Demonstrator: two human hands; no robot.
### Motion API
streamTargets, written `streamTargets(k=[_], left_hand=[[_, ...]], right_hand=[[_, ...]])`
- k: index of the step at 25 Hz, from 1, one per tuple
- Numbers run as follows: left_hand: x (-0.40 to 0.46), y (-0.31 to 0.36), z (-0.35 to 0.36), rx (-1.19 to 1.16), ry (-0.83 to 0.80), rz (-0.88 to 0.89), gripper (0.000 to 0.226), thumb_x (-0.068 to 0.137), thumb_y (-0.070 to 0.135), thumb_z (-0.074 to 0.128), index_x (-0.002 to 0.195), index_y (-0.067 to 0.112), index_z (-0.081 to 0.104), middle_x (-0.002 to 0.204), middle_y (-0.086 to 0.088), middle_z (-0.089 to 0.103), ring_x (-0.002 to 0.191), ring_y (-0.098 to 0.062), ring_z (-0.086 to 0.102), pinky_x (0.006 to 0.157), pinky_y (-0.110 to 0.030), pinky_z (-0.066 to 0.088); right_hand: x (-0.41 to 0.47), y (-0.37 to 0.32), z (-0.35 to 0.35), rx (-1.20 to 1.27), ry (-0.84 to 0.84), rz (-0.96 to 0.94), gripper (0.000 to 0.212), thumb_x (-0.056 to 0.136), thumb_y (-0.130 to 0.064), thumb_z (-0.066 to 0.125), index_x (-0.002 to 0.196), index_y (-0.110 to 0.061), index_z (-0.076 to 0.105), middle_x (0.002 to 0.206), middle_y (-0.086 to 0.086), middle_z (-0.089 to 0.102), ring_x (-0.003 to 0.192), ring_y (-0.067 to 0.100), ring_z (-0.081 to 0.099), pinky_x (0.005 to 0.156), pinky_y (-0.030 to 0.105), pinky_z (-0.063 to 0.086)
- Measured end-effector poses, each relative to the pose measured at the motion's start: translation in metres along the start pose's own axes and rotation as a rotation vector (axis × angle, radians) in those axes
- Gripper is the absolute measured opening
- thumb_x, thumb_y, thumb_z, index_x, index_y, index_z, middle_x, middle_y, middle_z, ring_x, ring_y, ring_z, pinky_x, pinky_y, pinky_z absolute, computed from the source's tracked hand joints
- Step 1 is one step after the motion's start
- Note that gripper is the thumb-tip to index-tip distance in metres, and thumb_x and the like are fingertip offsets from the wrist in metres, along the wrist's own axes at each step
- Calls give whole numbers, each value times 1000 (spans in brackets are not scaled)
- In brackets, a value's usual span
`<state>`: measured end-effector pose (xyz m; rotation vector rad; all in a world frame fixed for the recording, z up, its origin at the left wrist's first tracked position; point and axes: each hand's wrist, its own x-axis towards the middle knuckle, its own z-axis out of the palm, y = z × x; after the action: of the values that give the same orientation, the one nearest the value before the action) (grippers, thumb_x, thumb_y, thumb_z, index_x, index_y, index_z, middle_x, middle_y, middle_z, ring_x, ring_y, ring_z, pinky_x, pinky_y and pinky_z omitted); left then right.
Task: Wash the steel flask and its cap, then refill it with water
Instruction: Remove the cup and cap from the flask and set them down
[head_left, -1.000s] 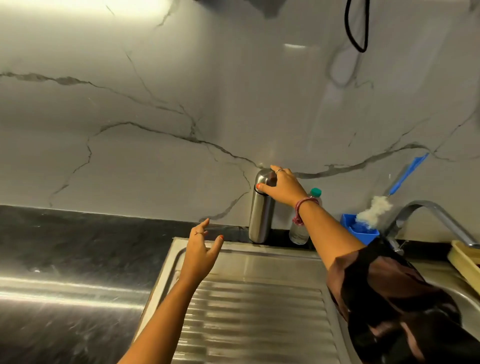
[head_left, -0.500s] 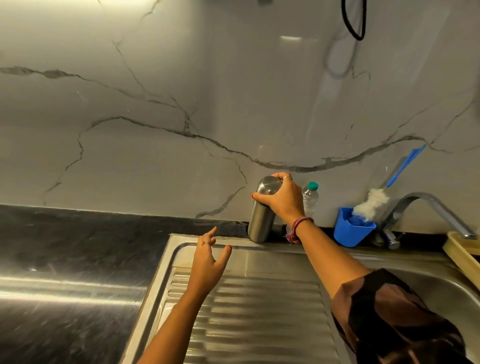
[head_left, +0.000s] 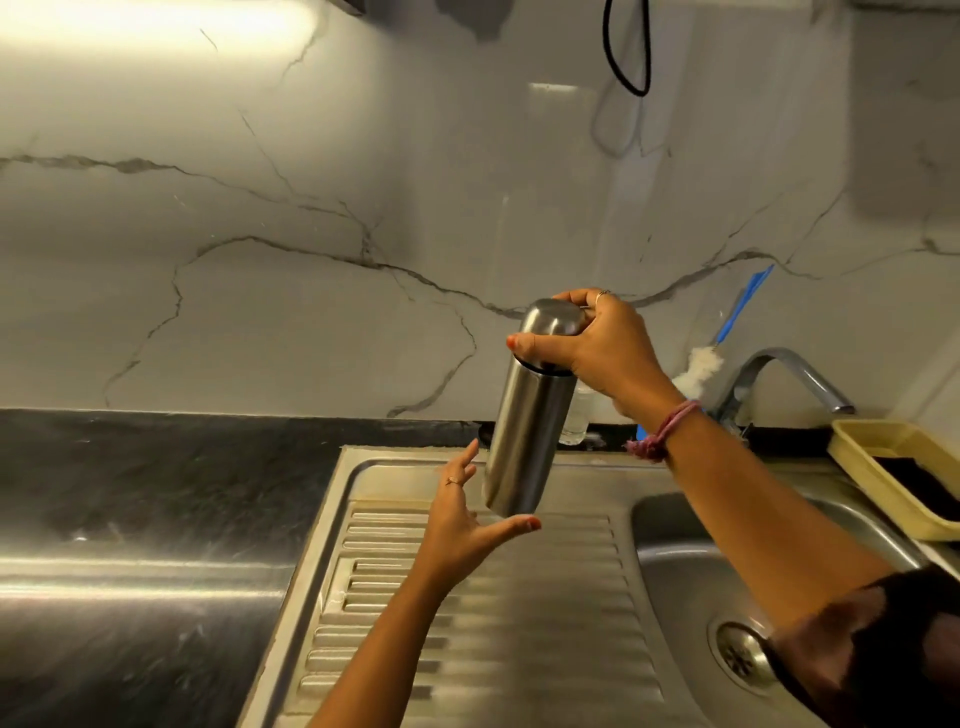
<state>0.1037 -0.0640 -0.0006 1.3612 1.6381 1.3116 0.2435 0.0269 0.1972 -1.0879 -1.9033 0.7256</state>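
At centre frame the right hand (head_left: 605, 349) held the flask (head_left: 524, 441) in the air above the drainboard (head_left: 467, 639), tilted, its base lower left. Its grip was curled round the cap (head_left: 553, 325) at the flask's top. The left hand (head_left: 462, 519) sat below with a wide, open grip, thumb under the base and fingers beside the body; whether it touched the steel was hard to tell. Right of centre lay the sink (head_left: 670, 561), with the tap (head_left: 779, 374) behind it. A brush (head_left: 698, 371) and a clear bottle (head_left: 576, 421) stood partly hidden behind the flask and wrist. The dark tabletop (head_left: 156, 493) filled the left.
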Motion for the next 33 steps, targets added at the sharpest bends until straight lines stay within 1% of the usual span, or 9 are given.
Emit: streamTargets(k=[3, 6, 10, 17, 23, 25, 28, 30, 33], left_hand=[[-18, 18, 10, -32, -20, 82, 112, 51, 54, 90, 144, 39, 30, 138, 26, 36, 128, -1, 41, 102, -38, 50], [-39, 35, 24, -83, 19, 124, 100, 53, 41, 93, 132, 44, 33, 126, 20, 49, 115, -1, 53, 92, -24, 54], [-69, 44, 41, -169, 138, 119, 87, 56, 40, 94, 123, 43, 38, 110, 10, 59, 96, -13, 64, 74, -33, 61], [-100, 54, 41, -163, 123, 165, 77, 54, 32, 89, 120, 22, 51, 95, 3, 63, 79, -13, 65, 56, -24, 56], [-116, 65, 40, -208, -37, 192, 72, 56, 24, 90, 117, 25, 50, 96, -3, 67, 85, -24, 68, 68, -33, 60], [-120, 68, 42, -193, -29, 206, 71, 56, 26, 89, 116, 26, 50, 97, 0, 67, 84, -22, 68, 67, -32, 60], [-121, 64, 42, -152, -1, 164, 71, 60, 22, 90, 119, 26, 51, 92, -1, 66, 71, -21, 67, 58, -32, 58], [-122, 58, 41, -83, 44, 133, 76, 57, 30, 90, 122, 29, 51, 97, 4, 65, 78, -16, 67, 61, -29, 58], [-125, 55, 46, -23, 90, 129, 82, 54, 37, 90, 126, 29, 50, 101, 9, 64, 83, -11, 66, 65, -29, 60]], right_hand=[[-28, -19, -17, 28, 6, -5, 66, 66, -44, 81, 119, -15, 53, 105, -3, 59, 95, 14, 58, 76, 18, 50], [-50, -29, -25, 53, 14, 15, 65, 65, -45, 81, 117, -17, 53, 107, -1, 61, 98, 18, 60, 85, 30, 53], [-75, -32, -25, 74, -13, 39, 65, 65, -45, 82, 117, -18, 54, 110, 0, 63, 99, 18, 62, 86, 33, 54], [-103, -25, -27, 581, -51, 137, 45, 63, -9, 83, 102, -16, 64, 98, 8, 69, 87, 21, 67, 78, 36, 57], [-102, -18, -58, 733, -451, -33, 54, 59, -12, 76, 110, -9, 58, 99, 8, 71, 98, 25, 67, 80, 32, 55], [-95, -23, -78, 580, -653, -86, 55, 64, -14, 76, 114, -10, 55, 111, 6, 68, 108, 24, 64, 85, 32, 54], [-81, -40, -113, -48, -751, -160, 57, 76, -25, 77, 127, -23, 51, 126, -6, 58, 107, 11, 61, 87, 25, 54], [-75, -53, -124, -423, -775, -156, 60, 79, -40, 68, 133, -25, 45, 125, -7, 54, 94, 8, 63, 76, 21, 55], [-75, -57, -119, -643, -838, -111, 63, 74, -60, 56, 121, -19, 50, 103, -1, 66, 72, 12, 69, 57, 20, 53]])
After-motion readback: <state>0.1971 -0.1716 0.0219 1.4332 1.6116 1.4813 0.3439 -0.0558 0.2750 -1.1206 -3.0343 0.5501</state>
